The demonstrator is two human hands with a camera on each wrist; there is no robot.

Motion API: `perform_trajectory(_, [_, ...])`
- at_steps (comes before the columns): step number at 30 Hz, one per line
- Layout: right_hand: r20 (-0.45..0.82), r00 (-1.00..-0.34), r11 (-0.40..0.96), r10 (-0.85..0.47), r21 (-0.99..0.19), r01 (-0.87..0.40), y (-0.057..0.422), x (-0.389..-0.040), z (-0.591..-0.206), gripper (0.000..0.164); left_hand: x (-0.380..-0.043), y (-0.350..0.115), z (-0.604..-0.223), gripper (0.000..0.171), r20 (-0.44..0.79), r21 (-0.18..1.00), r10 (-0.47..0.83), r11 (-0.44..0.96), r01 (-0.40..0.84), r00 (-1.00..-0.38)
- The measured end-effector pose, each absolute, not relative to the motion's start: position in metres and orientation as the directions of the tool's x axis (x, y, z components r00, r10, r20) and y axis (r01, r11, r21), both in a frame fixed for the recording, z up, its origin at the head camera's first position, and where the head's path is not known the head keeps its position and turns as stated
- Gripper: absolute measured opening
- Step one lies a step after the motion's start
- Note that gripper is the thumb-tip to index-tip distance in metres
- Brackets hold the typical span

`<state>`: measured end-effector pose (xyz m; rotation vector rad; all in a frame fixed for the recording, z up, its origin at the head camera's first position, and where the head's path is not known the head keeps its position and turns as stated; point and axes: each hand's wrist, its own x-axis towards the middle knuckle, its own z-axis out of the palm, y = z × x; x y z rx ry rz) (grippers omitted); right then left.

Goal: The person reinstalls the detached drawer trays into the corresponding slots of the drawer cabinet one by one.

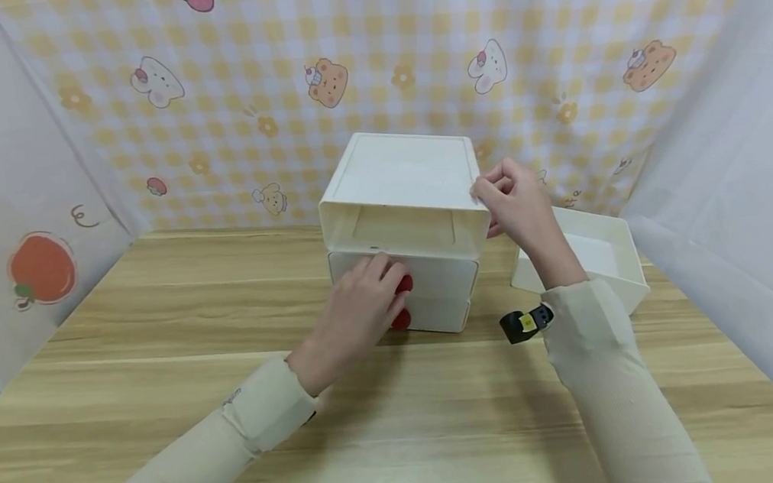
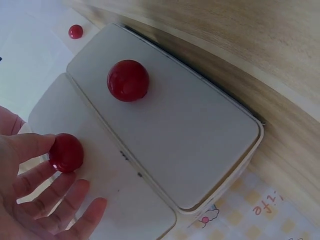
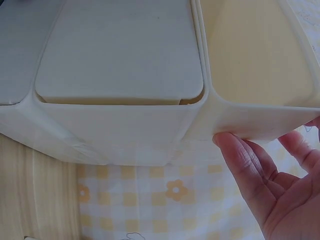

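A white stacked drawer cabinet [image 1: 415,170] stands on the wooden table; its top compartment [image 1: 402,228] has an open front with no drawer inside. The drawers beneath have round red knobs. My left hand [image 1: 366,293] is at the front, thumb and index finger pinching the upper red knob [image 2: 66,152]. Below it on the lower drawer front sits another red knob [image 2: 128,80], untouched. My right hand [image 1: 517,203] grips the top compartment's right side near its upper front corner, thumb against the side wall in the right wrist view.
A removed white drawer [image 1: 625,251] rests on the table [image 1: 415,415] to the right of the cabinet, behind my right forearm. A checkered cartoon curtain [image 1: 383,42] hangs behind. White cloth [image 1: 729,135] closes off both sides. A black strap [image 1: 525,324] sticks out at the right wrist.
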<state>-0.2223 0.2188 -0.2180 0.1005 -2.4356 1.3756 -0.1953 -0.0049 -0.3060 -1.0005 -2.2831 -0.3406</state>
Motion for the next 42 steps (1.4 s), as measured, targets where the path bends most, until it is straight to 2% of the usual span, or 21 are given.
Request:
perform_trajectory(9, [0.315,-0.943,0.522,0.105,-0.825,-0.217,0.219,-0.224,-0.22,0.017,-0.194,-0.005,-0.3,0.026,0.645,-0.081,0.572,0.71,0.7,-0.506])
perform_trajectory(16, [0.314,-0.944,0.531,0.103,-0.82,-0.214,0.221,-0.223,-0.22,0.017,-0.194,-0.01,-0.269,0.018,0.783,-0.028,0.496,0.63,0.776,-0.375])
perform_trajectory(19, [0.314,-0.944,0.533,0.106,-0.819,-0.213,0.221,-0.223,-0.221,0.017,-0.198,-0.017,-0.251,0.016,0.829,0.034,0.433,0.593,0.805,-0.354])
perform_trajectory(21, [0.313,-0.944,0.531,0.105,-0.82,-0.212,0.22,-0.224,-0.221,0.018,-0.204,-0.023,-0.238,0.017,0.832,0.108,0.389,0.587,0.802,-0.397])
perform_trajectory(24, [0.313,-0.944,0.529,0.105,-0.821,-0.213,0.219,-0.224,-0.221,0.017,-0.216,-0.033,-0.22,0.023,0.761,0.284,0.313,0.627,0.725,-0.568])
perform_trajectory(27, [0.313,-0.944,0.525,0.105,-0.823,-0.214,0.219,-0.224,-0.222,0.015,-0.231,-0.042,-0.205,0.036,0.578,0.476,0.248,0.672,0.567,-0.778])
perform_trajectory(30, [0.309,-0.946,0.525,0.102,-0.824,-0.212,0.219,-0.224,-0.222,0.016,-0.248,-0.049,-0.198,0.046,0.381,0.615,0.221,0.665,0.425,-0.898])
perform_trajectory(32, [0.306,-0.947,0.525,0.101,-0.825,-0.211,0.219,-0.224,-0.221,0.016,-0.257,-0.052,-0.195,0.048,0.276,0.682,0.224,0.639,0.355,-0.935])
perform_trajectory(36, [0.305,-0.947,0.527,0.097,-0.823,-0.211,0.218,-0.223,-0.22,0.017,-0.269,-0.055,-0.196,0.048,0.142,0.777,0.234,0.575,0.255,-0.962])
perform_trajectory(42, [0.308,-0.946,0.535,0.1,-0.818,-0.21,0.218,-0.222,-0.218,0.018,-0.278,-0.057,-0.2,0.049,0.075,0.868,0.233,0.463,0.179,-0.969])
